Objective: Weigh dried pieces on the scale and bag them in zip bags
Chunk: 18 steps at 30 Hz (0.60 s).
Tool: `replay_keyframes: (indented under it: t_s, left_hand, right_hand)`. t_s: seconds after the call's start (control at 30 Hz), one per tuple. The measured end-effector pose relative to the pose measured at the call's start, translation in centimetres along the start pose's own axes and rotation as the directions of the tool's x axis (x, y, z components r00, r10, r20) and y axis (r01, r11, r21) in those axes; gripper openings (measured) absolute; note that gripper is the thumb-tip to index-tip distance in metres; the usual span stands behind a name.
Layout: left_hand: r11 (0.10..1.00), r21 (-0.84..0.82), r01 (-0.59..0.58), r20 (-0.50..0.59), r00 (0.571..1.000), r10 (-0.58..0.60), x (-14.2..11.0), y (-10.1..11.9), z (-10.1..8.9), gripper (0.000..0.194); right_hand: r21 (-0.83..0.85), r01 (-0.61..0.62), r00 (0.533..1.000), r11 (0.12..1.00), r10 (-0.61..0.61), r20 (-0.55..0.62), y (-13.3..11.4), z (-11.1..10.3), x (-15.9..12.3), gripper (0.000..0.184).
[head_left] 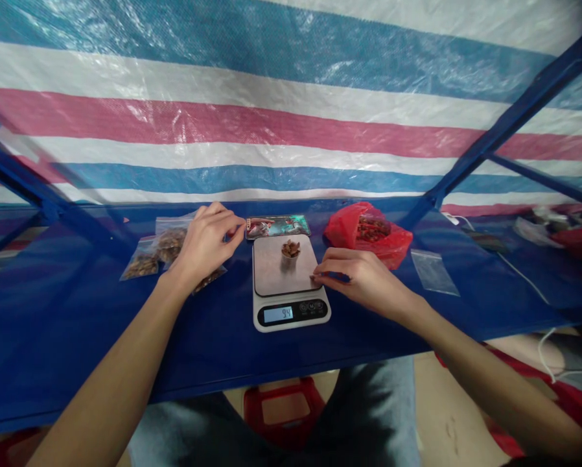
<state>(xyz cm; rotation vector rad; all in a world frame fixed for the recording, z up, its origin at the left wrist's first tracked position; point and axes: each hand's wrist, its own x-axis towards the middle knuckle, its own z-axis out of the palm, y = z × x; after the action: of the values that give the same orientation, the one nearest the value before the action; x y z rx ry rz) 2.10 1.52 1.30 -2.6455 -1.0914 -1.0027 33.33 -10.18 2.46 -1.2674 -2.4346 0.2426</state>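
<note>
A white kitchen scale (291, 318) with a steel plate stands in front of me, its display appearing to read 9.4. Brown dried pieces (291, 248) are heaped on the plate; whether a small cup or only a reflection lies beneath them I cannot tell. At the plate's right edge my right hand (356, 275) pinches a small brown dried piece (314, 278). My left hand (207, 240) hovers left of the scale, thumb and forefinger brought together; anything between them is too small to make out. Zip bags of brown dried pieces (142, 264) lie under and beside it.
Behind the scale lies a flat case with a colourful picture (277, 226). An open red plastic bag (342, 224) holds reddish-brown dried pieces. Right of it is a clear zip bag (434, 272). Blue metal struts (514, 107) rise on both sides before a striped tarp (271, 123).
</note>
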Motion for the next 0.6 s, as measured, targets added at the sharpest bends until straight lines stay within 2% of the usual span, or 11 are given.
replay_keyframes:
  t_s: [0.13,0.3,0.5,0.6]
  left_hand:
    - [1.0,0.002,-0.018,-0.003,1.0,0.018,0.0,-0.1,0.1,0.027]
    - [1.0,-0.006,-0.03,-0.025,0.999,0.03,-0.1,-0.4,0.2,0.025]
    - [0.999,0.001,-0.041,-0.013,0.999,0.041,-0.1,-0.5,0.3,0.024]
    - [0.999,0.014,-0.05,-0.016,0.999,0.051,-0.1,-0.5,0.4,0.026]
  right_hand:
    - [-0.079,0.002,1.0,0.997,-0.001,0.02,-0.4,0.6,0.4,0.015]
    - [-0.097,0.055,0.998,0.994,-0.052,0.026,-0.9,0.0,1.2,0.013]
    - [0.042,0.074,0.974,0.996,-0.064,-0.215,-1.3,-1.7,3.4,0.014]
    - [0.058,0.063,0.977,0.996,-0.05,-0.205,-1.2,-2.1,5.1,0.013]
